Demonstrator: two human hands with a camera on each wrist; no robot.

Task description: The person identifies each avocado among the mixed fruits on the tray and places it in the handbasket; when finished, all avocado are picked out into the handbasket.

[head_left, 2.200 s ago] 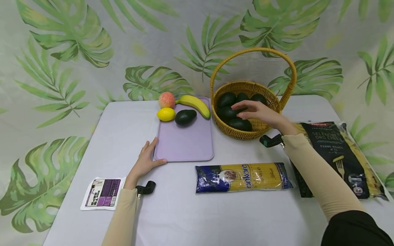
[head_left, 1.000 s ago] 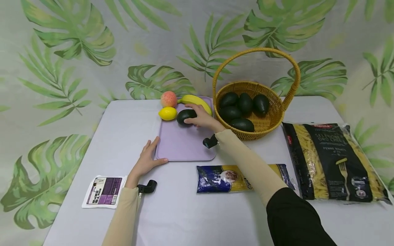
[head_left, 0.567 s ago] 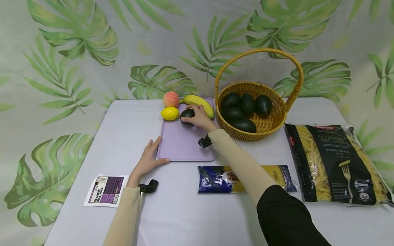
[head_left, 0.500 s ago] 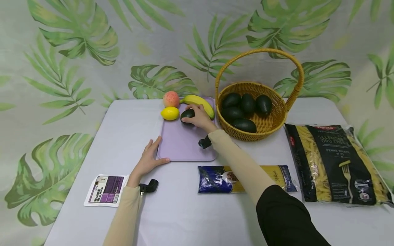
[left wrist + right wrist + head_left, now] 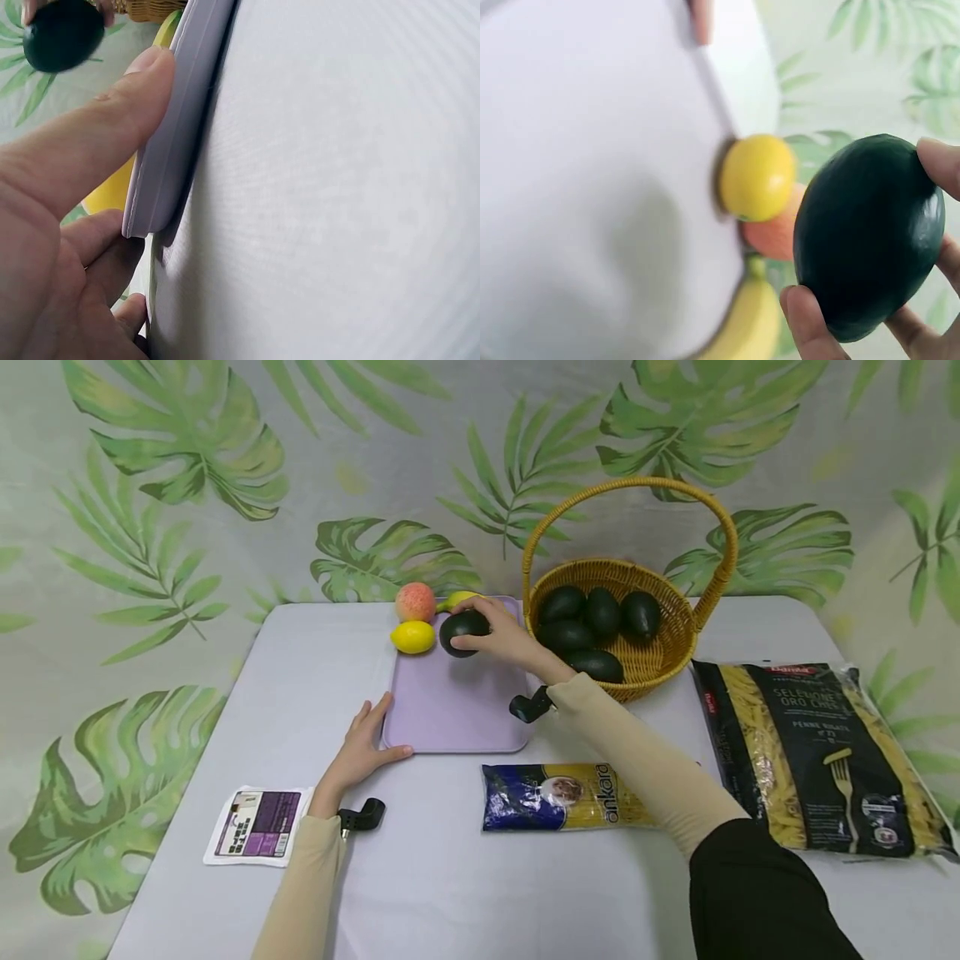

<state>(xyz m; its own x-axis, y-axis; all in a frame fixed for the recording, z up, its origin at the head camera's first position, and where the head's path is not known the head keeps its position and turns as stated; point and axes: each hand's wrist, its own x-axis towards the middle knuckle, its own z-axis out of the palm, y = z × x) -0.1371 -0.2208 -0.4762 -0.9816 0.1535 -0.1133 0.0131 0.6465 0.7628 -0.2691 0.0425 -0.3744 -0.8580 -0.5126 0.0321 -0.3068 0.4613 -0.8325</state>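
Observation:
My right hand (image 5: pixel 504 635) grips a dark green avocado (image 5: pixel 462 633) with thumb and fingers, raised above the lilac tray (image 5: pixel 457 718). In the right wrist view the avocado (image 5: pixel 866 232) is clear of the tray surface, its shadow falling there. On the tray's far side are a yellow lemon (image 5: pixel 413 637), a pinkish peach (image 5: pixel 415 602) and a banana (image 5: pixel 454 599), partly hidden by my right hand. My left hand (image 5: pixel 362 753) rests at the tray's near left corner, fingers spread. Its thumb (image 5: pixel 146 82) touches the tray edge in the left wrist view.
Right of the tray stands a wicker basket (image 5: pixel 660 667) with a tall handle, holding several avocados. A spaghetti pack (image 5: pixel 555 797) lies in front, partly under the right forearm. A penne bag (image 5: pixel 817 760) lies far right, a white-and-purple packet (image 5: pixel 258 825) near left.
My right hand moved left from over the basket to the avocado on the tray, took hold of it and lifted it. The left hand stayed at the tray corner.

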